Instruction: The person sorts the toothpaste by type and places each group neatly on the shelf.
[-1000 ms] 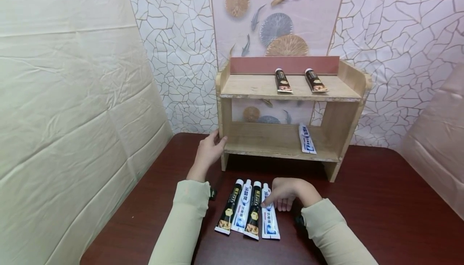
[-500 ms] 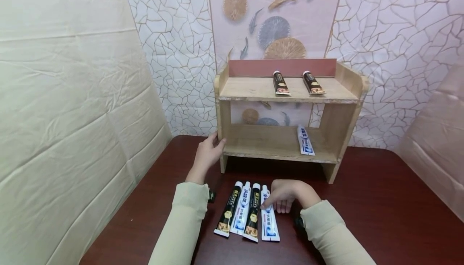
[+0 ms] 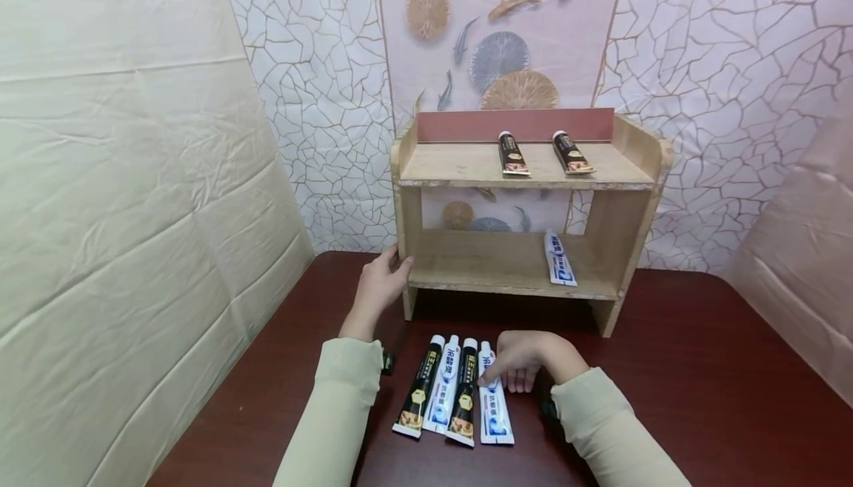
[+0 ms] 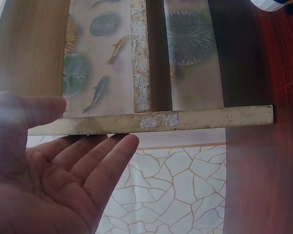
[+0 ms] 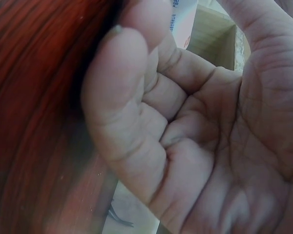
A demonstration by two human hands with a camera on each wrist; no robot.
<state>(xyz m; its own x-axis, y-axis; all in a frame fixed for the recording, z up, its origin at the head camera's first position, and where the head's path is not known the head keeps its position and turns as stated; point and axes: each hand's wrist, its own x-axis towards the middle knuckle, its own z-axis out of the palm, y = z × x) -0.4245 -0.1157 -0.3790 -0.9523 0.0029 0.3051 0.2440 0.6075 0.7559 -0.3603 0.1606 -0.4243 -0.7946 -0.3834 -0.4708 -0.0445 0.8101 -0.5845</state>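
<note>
My left hand (image 3: 380,283) grips the left side panel of a wooden two-tier shelf (image 3: 466,269). In the left wrist view its thumb is on the inner side of the panel (image 4: 205,118) and the fingers lie along the outer side. On the table, my right hand (image 3: 536,354) arches over a white toothpaste tube (image 3: 494,419), the rightmost in a row. Its thumb is at the tube's left edge and its other fingers curl down on the right. The right wrist view shows those curled fingers (image 5: 122,112) close to the tabletop, partly hiding the tube (image 5: 185,24).
Left of the held tube lie a black toothpaste tube (image 3: 464,398), a white one (image 3: 441,402) and another black one (image 3: 418,398). Two black tubes (image 3: 513,154) (image 3: 571,152) rest on the upper tier, and a white tube (image 3: 558,259) on the lower. The dark red table (image 3: 720,368) extends to both sides.
The head view has shifted slightly. Both hands, the shelf and the tubes keep their places.
</note>
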